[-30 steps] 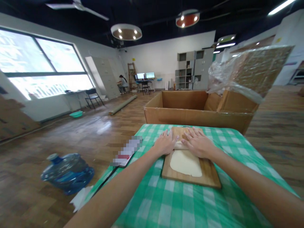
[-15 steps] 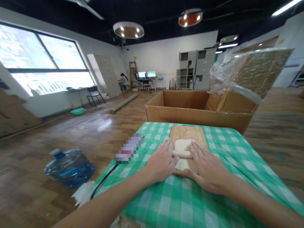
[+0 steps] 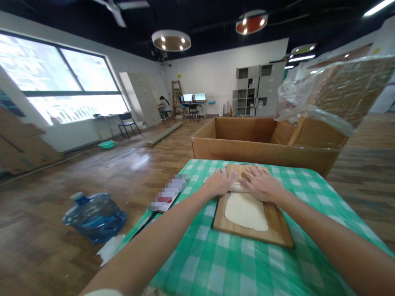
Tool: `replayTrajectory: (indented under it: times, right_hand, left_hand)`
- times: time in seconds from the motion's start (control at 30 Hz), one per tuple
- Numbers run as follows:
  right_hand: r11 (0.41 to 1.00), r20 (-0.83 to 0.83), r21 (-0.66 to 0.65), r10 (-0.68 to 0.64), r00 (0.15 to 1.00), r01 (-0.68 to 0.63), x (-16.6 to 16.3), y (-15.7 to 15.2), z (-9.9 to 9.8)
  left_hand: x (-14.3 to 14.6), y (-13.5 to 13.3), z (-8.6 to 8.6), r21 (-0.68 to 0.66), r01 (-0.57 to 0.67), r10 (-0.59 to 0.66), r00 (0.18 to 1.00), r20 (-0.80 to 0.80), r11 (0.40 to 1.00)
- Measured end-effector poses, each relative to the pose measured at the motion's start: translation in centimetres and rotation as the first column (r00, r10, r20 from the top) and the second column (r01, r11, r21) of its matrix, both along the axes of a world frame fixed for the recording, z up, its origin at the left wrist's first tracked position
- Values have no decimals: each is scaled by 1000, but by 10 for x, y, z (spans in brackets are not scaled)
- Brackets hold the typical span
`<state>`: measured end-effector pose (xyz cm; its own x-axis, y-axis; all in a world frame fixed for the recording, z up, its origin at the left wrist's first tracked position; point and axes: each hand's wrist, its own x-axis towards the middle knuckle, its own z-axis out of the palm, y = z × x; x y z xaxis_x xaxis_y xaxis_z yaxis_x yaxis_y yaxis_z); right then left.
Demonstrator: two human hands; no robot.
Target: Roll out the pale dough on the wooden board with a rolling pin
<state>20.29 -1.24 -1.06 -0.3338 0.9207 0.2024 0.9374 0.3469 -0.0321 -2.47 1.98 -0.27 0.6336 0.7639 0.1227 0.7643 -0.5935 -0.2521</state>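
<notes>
A pale rolling pin (image 3: pixel 240 187) lies across a wooden cutting board (image 3: pixel 253 237), near its far end. My left hand (image 3: pixel 220 182) rests on the pin's left end, its fingers stretched forward. On the right end lies my right hand (image 3: pixel 261 184), fingers spread and pointing away from me. The hands cover both ends, and only the middle of the pin shows. Nearer to me, a thin flat sheet of dough (image 3: pixel 247 211) with an uneven edge is spread on the board. Whether dough continues beyond the pin is hard to make out behind the fingers.
A green checked tablecloth (image 3: pixel 197 255) covers the table. At its left edge lies a blurred-out device (image 3: pixel 169 193) with a black cable. A large cardboard box (image 3: pixel 262 150) stands behind the table. A blue water jug (image 3: pixel 94 218) is on the floor at left. A person (image 3: pixel 163 106) sits far back.
Both hands and the rolling pin have moved forward, away from me, to the far part of the board. More of the dough sheet and the board's near end now shows.
</notes>
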Motion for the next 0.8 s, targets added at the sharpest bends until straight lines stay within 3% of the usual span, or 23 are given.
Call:
replayTrajectory:
  times: [0.1,0.2,0.43,0.63,0.8]
  right_hand:
    - [1000,-8,-3,-9,1000,9,3,18,0]
    - [1000,-15,10,-5,1000,5,4,18,-1]
    - [997,27,62,-40,999,39,-9,-24,1]
    - [999,35,28,-39,999,38,-15,-54,1]
    - [996,-12,89,-10,1000,11,-18,-86,-4]
  left_hand:
    - [4,21,-4,-15,-5,5,999,-34,1000]
    - [2,22,-5,23,19,-18,999,-30,1000]
    - [-10,-27,2,116,67,-66,998,-8,991]
    - [-13,-57,4,7,-25,24,985,171,1000]
    - [-16,-79,1,-65,-49,67,948,310,997]
